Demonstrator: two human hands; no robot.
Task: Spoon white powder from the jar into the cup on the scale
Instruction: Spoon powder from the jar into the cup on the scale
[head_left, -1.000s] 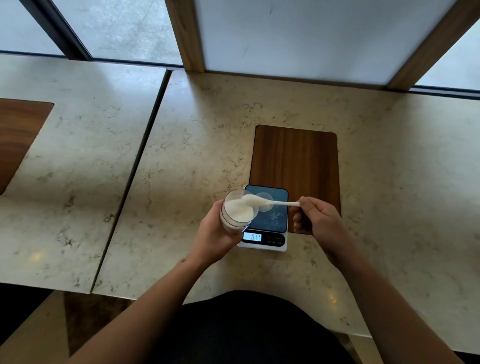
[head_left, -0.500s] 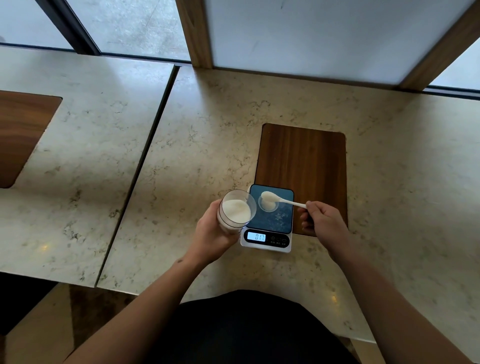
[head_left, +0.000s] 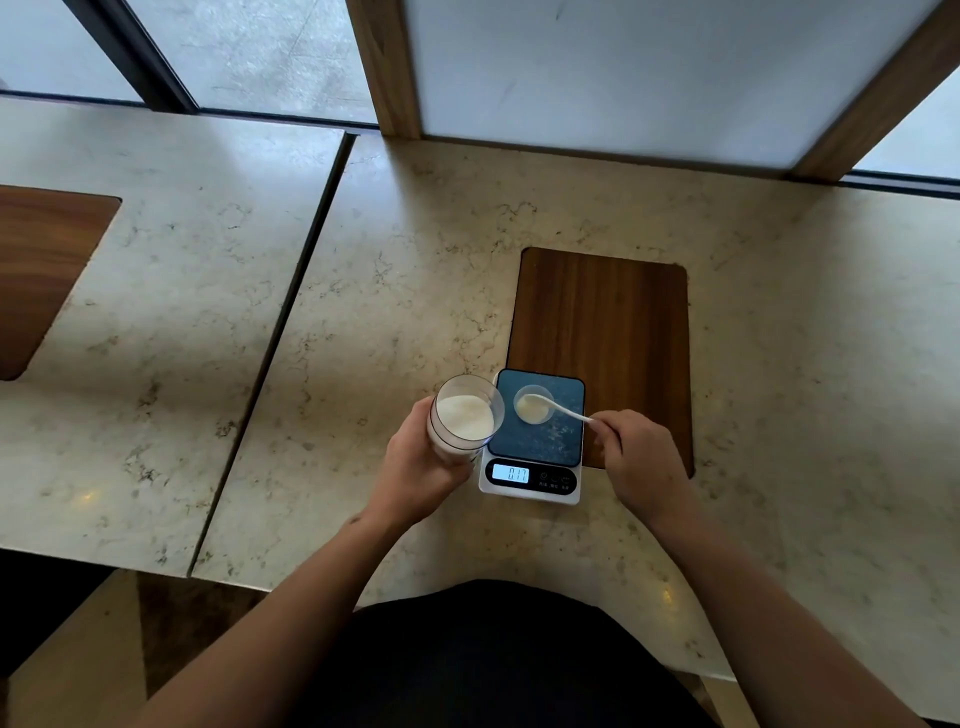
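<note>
My left hand (head_left: 415, 467) grips a clear jar (head_left: 464, 421) of white powder, tilted toward the scale and held just left of it. A small clear cup (head_left: 532, 405) with some powder stands on the dark platform of a white digital scale (head_left: 535, 441), whose display reads 0.17. My right hand (head_left: 636, 457) pinches the handle of a white spoon (head_left: 558, 409). The spoon's bowl rests over the cup's mouth.
The scale sits at the near end of a wooden inset panel (head_left: 602, 332) in the marble counter (head_left: 405, 291). A seam separates this counter from a second slab on the left with another wooden inset (head_left: 41, 270). Windows and a wooden frame stand at the back.
The spoon left the jar's mouth and travelled right to the cup on the scale, where its bowl now sits lower over the cup. The jar stayed in my left hand.
</note>
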